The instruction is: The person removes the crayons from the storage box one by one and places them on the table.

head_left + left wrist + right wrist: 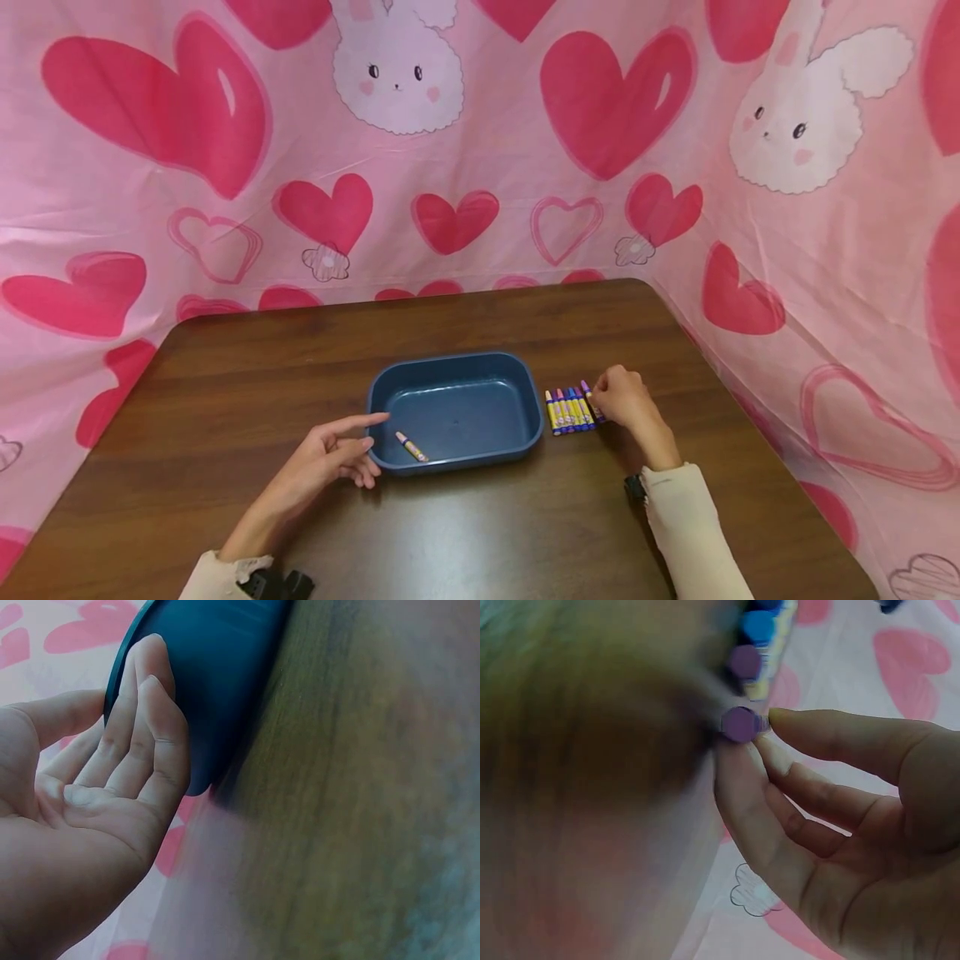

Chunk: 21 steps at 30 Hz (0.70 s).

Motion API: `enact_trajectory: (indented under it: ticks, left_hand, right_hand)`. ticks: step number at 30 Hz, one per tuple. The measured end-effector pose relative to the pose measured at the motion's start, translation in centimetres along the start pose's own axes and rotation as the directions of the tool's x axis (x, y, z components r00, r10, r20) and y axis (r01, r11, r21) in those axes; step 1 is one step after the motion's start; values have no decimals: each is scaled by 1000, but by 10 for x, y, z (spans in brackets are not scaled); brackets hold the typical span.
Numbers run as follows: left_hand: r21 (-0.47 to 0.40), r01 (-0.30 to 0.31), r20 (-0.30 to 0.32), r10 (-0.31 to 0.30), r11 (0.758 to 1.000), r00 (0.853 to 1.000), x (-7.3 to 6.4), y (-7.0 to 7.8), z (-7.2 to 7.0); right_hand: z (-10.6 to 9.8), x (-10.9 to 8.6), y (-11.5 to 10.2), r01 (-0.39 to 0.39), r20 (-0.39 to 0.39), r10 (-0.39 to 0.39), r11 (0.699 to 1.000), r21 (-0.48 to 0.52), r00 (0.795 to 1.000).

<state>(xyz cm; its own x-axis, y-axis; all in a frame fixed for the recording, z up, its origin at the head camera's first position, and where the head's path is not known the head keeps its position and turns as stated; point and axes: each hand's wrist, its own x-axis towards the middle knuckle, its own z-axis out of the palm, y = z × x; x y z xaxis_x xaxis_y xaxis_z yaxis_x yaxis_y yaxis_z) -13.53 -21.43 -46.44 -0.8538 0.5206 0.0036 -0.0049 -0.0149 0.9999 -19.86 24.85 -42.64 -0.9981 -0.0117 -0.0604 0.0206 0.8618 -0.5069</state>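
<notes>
A dark blue tray (454,464) sits on the table, with one crayon (412,447) lying near its front left corner. My left hand (326,458) is at the tray's left side, fingers loosely extended, index finger reaching over the rim; in the left wrist view the fingers (161,712) lie against its outer wall. Right of the tray, several yellow-wrapped crayons (568,411) lie side by side in a row. At the row's right end my right hand (626,404) pinches a purple crayon (739,724) between thumb and fingers, slightly apart from the others.
The brown wooden table (480,533) reaches a pink cloth (480,167) with hearts and rabbits, hung behind and at the sides. A dark strap (636,487) is on the right wrist, and a black device (277,583) on the left.
</notes>
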Motion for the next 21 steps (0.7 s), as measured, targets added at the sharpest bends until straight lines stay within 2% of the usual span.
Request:
enact_trajectory:
  ticks: [8,15,18,21]
  left_hand:
    - [12,-10,3,9,1000,1000,2,1,1]
    - [14,-14,5,14,1000,1000,1,1,0]
    - [14,-16,9,16,1000,1000,0,0,-1]
    - [20,-14,10,13,1000,1000,-1,0,-1]
  right_hand:
    - [2,-2,-2,-67,50,66,998,8,997]
    - [2,-3,-5,-77,67,77,997,4,995]
    - [2,-3,-7,-62,52,63,998,-12,997]
    - [2,-4,-10,-35,3,35,999,-28,999]
